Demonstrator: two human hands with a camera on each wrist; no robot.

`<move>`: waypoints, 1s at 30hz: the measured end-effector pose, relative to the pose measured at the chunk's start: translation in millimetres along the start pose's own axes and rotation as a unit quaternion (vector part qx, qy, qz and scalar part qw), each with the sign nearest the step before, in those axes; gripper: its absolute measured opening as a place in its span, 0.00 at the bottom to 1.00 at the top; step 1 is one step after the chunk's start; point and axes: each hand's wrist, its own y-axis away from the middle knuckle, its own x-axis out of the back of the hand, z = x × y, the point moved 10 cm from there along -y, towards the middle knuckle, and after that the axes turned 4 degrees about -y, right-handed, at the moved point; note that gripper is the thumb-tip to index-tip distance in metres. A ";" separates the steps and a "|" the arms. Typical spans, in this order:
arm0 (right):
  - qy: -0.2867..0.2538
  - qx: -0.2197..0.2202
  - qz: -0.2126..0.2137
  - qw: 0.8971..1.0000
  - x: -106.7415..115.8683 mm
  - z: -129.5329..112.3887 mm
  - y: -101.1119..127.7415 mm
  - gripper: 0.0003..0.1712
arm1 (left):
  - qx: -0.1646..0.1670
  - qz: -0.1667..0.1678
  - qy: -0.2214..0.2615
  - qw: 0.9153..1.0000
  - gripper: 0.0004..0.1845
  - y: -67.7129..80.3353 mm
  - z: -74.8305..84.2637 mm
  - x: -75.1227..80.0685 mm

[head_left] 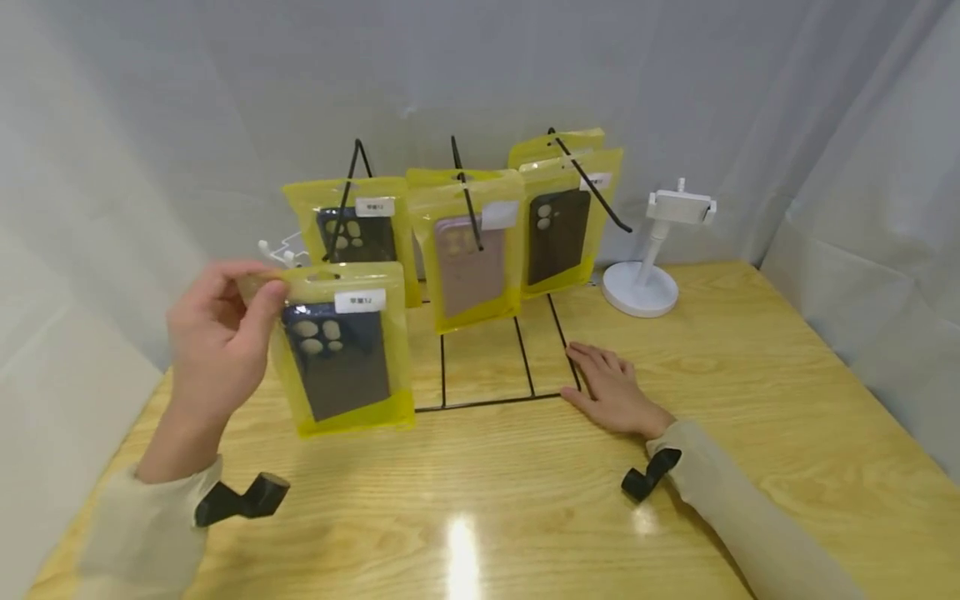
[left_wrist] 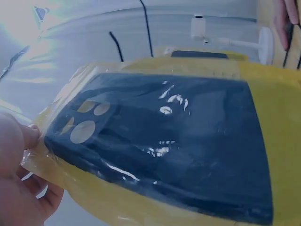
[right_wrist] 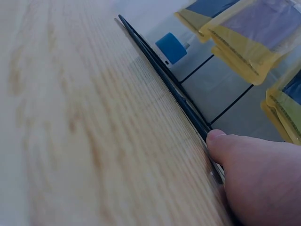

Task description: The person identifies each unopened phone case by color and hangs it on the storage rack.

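My left hand [head_left: 217,333] pinches the upper left edge of a yellow clear-front bag with a dark phone case [head_left: 341,367] inside and a white label near its top. In the left wrist view that phone case [left_wrist: 178,141] fills most of the frame. The bag hangs in front of the left hook of a black wire display rack [head_left: 480,402]; whether the hook's tip passes through its hole, I cannot tell. My right hand [head_left: 611,392] rests on the rack's front right corner, fingers extended. In the right wrist view the thumb [right_wrist: 240,155] touches the black wire.
Other yellow bags hang on the rack: a dark case [head_left: 375,237] at left, a pink case [head_left: 472,279] in the middle, a black case [head_left: 558,237] at right with another bag behind. A white phone stand [head_left: 640,287] stands right of the rack. Grey curtains [head_left: 480,67] surround the wooden table [head_left: 525,500].
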 end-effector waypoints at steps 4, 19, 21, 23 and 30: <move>-0.004 0.002 -0.003 1.000 -2.1 -2.3 -2.6 0.38 | -0.012 0.009 -0.028 0.999 0.08 -6.8 8.7 3.6; -0.003 -0.002 -0.003 1.000 -3.7 0.4 0.6 0.38 | 0.035 -0.026 -0.073 0.996 0.08 -18.0 -13.2 -9.4; -0.003 -0.001 -0.002 1.000 -2.7 0.2 0.9 0.38 | 0.048 -0.032 -0.093 0.994 0.05 -20.1 -16.4 -11.7; -0.002 0.000 -0.001 1.000 -2.7 0.1 1.1 0.38 | 0.062 -0.036 -0.106 0.992 0.04 -22.3 -20.0 -13.6; -0.006 0.000 -0.001 1.000 -3.2 -2.2 1.5 0.38 | 0.080 -0.037 -0.140 0.986 0.08 -27.9 -29.3 -16.1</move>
